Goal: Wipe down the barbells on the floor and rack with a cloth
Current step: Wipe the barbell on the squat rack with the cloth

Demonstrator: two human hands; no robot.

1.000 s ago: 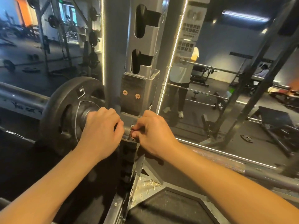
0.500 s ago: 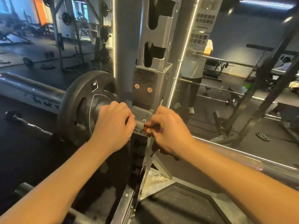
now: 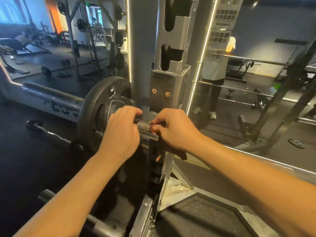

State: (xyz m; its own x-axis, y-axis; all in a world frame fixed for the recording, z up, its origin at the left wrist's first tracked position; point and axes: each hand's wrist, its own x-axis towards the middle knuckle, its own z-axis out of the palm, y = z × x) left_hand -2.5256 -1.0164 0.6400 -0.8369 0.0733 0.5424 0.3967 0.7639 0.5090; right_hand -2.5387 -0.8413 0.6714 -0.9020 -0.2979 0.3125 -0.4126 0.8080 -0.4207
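Legible text: none. A pale poster (image 3: 224, 19) fixed to the mirror beside the rack upright carries two blocks of dark characters, too blurred to read. Dark handwritten scrawl runs along the thick grey tube (image 3: 56, 103) at left; its letters cannot be made out. A small pale label on the weight plate (image 3: 95, 113) is likewise unreadable.

Far right I see a mirror (image 3: 273, 23) edged by a light strip (image 3: 200, 65), showing a person (image 3: 214, 65) in a pale shirt, with a poster (image 3: 224, 14) stuck above.
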